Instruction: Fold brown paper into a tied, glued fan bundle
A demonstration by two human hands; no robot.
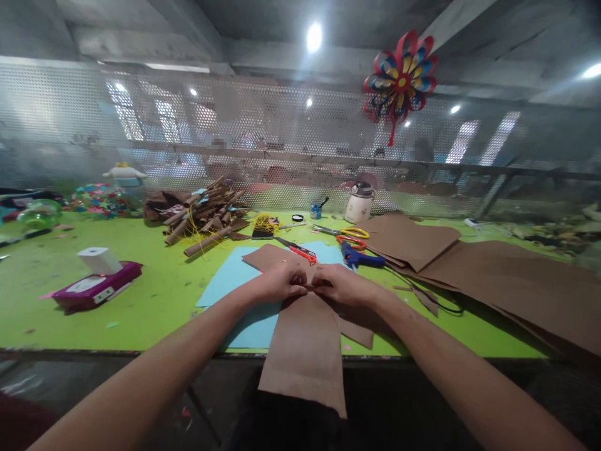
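Note:
My left hand [284, 280] and my right hand [335, 280] meet at the middle of the table, thumbs and fingertips pinching a strip of brown paper [307, 351]. The pinched edge looks narrowly rolled or folded between them. From there the strip runs toward me and hangs past the table's front edge. Another brown piece [267, 255] lies just beyond my hands, on light blue sheets [225, 282]. An orange utility knife [300, 252] rests right behind my fingers. Beyond my right hand lies a blue glue gun [361, 257] with a dark cord.
Scissors with yellow and red handles [350, 235] lie behind the glue gun. Large brown paper sheets [511, 272] cover the right side. Rolled brown paper tubes [216, 216] are heaped at back left, near yellow string [265, 223]. A purple box [96, 288] stands left; a white bottle [359, 203] stands behind.

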